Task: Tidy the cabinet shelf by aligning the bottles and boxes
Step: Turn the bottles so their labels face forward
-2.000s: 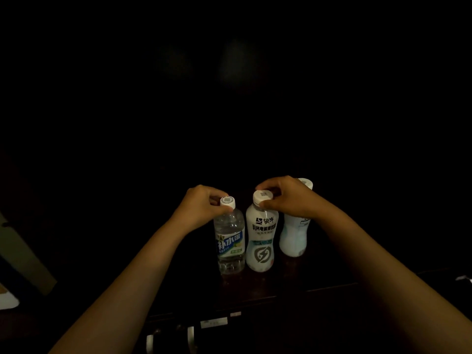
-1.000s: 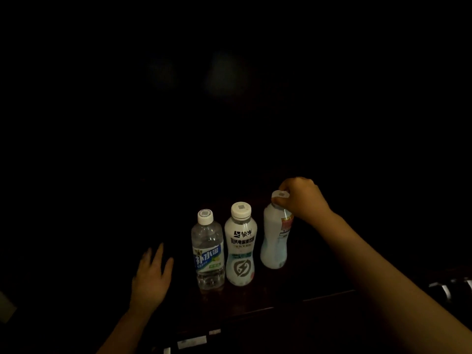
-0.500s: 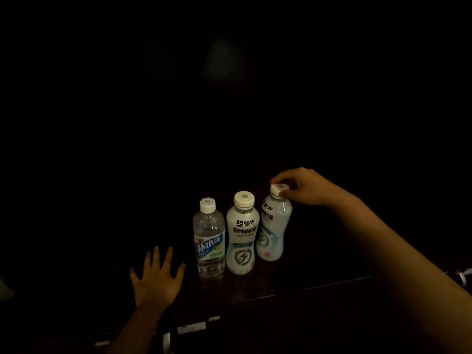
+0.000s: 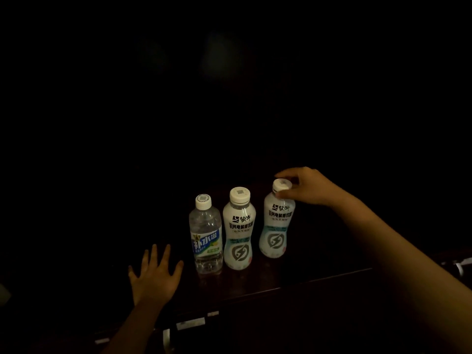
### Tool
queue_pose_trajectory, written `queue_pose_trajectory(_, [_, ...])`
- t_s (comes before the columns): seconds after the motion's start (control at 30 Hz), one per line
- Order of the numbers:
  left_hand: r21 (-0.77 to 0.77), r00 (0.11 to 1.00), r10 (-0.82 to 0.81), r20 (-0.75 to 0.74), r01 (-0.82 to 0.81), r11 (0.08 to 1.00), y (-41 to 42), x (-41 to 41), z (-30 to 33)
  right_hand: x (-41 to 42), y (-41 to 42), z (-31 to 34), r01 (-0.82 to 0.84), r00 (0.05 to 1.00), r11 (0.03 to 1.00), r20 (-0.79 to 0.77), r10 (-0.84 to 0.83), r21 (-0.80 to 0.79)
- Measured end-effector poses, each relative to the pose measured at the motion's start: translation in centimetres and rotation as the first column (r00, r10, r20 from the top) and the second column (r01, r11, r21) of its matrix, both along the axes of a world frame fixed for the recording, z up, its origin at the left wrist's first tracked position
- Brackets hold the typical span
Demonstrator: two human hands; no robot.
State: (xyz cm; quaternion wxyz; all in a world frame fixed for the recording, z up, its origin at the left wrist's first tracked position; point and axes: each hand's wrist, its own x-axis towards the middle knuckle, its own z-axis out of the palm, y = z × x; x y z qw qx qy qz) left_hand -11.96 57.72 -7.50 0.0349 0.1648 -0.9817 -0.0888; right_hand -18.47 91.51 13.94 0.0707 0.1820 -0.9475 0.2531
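Right hand (image 4: 313, 186) pinching the cap of the right white bottle (image 4: 277, 226), left hand (image 4: 154, 277) spread flat, fingers splayed, on dark shelf (image 4: 255, 282)

Two seconds back both hands pinch caps in a tight cluster of three bottles; now the left hand (image 4: 154, 278) is off the clear water bottle (image 4: 205, 235) and lies flat, fingers spread, on the dark shelf (image 4: 255, 282) just beside that bottle's base. The right hand (image 4: 310, 186) is off the middle white bottle (image 4: 238, 229) and pinches the cap of the right white bottle (image 4: 277, 221). That bottle, formerly behind the hand with its printed label turned away, now faces label-forward, sits nearer the shelf's front edge, and stands apart from the middle bottle with a dark gap on the side away from the hand.
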Motion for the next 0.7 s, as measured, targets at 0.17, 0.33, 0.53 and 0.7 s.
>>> queue_pose_trajectory(0.17, [0.003,1.0,0.002,0.01,-0.002,1.0,0.05,-0.14,0.08,0.47,-0.17,-0.4,-0.005,0.999,0.997,-0.051,0.001,-0.08])
queue_pose_trajectory(0.33, [-0.003,1.0,0.005,0.004,-0.005,1.0,-0.03,-0.22,-0.05,0.63,-0.49,0.0,-0.055,0.998,0.998,-0.015,0.054,-0.034])
queue_pose_trajectory(0.53, [0.002,1.0,0.015,-0.012,-0.015,1.0,-0.15,-0.29,-0.44,0.6,-0.31,0.17,-0.069,0.998,0.998,0.014,0.069,-0.007])
queue_pose_trajectory(0.7, [-0.001,1.0,0.021,-0.005,-0.021,1.0,-0.21,-0.43,-0.55,0.47,-0.22,-0.02,-0.055,0.998,0.998,0.028,0.056,-0.011])
